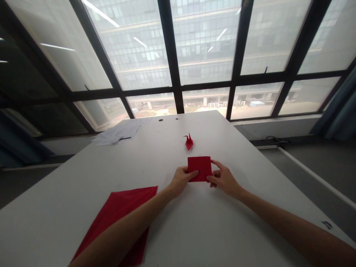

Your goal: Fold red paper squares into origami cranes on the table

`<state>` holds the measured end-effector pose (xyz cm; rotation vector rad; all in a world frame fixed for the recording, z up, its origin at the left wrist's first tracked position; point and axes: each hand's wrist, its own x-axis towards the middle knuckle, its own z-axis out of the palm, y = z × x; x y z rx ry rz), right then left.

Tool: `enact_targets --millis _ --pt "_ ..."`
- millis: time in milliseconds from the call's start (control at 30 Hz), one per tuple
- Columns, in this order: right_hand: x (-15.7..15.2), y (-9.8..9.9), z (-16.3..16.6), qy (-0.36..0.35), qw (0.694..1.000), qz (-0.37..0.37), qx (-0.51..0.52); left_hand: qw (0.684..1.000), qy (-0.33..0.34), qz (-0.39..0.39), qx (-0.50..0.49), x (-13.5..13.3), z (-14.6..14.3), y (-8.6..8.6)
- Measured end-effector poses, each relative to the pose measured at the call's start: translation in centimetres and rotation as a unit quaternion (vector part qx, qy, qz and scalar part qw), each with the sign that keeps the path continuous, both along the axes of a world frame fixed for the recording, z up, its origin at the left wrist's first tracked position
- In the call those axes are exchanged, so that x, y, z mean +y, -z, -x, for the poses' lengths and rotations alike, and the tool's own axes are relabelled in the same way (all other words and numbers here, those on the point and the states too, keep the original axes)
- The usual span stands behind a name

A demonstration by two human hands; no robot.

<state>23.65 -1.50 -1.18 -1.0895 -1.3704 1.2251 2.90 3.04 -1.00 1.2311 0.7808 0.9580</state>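
A small folded red paper square [200,166] lies on the white table [222,222] in front of me. My left hand [181,180] pinches its lower left edge, thumb on top. My right hand [224,179] grips its right edge with thumb and fingers closed on the paper. Just beyond the square stands a finished red paper crane [189,142], touched by neither hand.
A stack of large red paper sheets [122,215] lies near left, partly under my left forearm. White papers with a pen [119,133] sit at the far left corner. Two small dark objects [160,119] rest near the far edge. Large windows stand behind the table.
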Motion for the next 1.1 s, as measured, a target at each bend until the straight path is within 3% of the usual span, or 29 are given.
enact_targets --millis 167,467,667,1100 --pt "0.1 -0.1 -0.4 -0.037 0.999 0.014 -0.031 0.996 -0.07 0.046 -0.02 0.3 -0.1 -0.2" --pt "0.2 0.3 -0.3 -0.04 0.999 0.025 -0.018 0.991 -0.131 -0.017 -0.017 0.7 0.2 0.1" --pt "0.3 0.9 -0.6 -0.033 0.999 0.007 -0.028 0.988 -0.141 -0.058 -0.016 0.5 0.3 0.0" --pt "0.5 -0.1 -0.7 -0.055 0.998 0.008 -0.037 0.991 -0.13 -0.043 0.004 0.8 0.7 0.0"
